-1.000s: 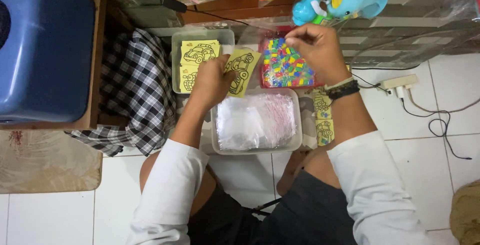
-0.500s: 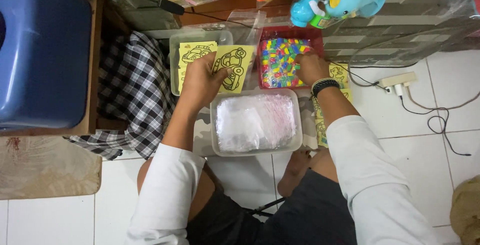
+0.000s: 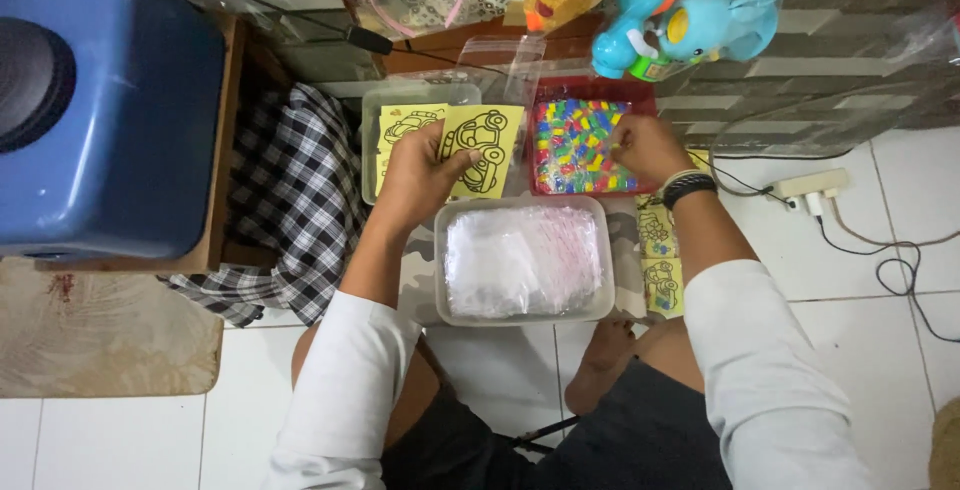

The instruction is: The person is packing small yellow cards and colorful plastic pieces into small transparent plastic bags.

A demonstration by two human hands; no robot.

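Head view. My left hand (image 3: 420,175) pinches one yellow card (image 3: 482,150) with a black car outline, thumb on its face, fingers behind. I hold it above the gap between two tubs, just over the far edge of the bag tub (image 3: 523,260).

My right hand (image 3: 650,147) rests at the right edge of the red tray (image 3: 590,90), fingers curled down among the small coloured packets (image 3: 575,145). I cannot tell whether they grip one.

Progress, as I judge it: one card is picked out and a packet is being reached for. The clear bags in the bag tub look undisturbed, so nothing appears packed yet.

Packages: a clear tub (image 3: 375,115) at far left holds more yellow cards. The red tray sits beside it on the right. The bag tub stands nearest me, full of flat clear bags. Two more yellow cards (image 3: 658,255) lie on the floor at its right edge, under my forearm. Bagged toys (image 3: 680,30), blue and yellow, hang beyond the tray.
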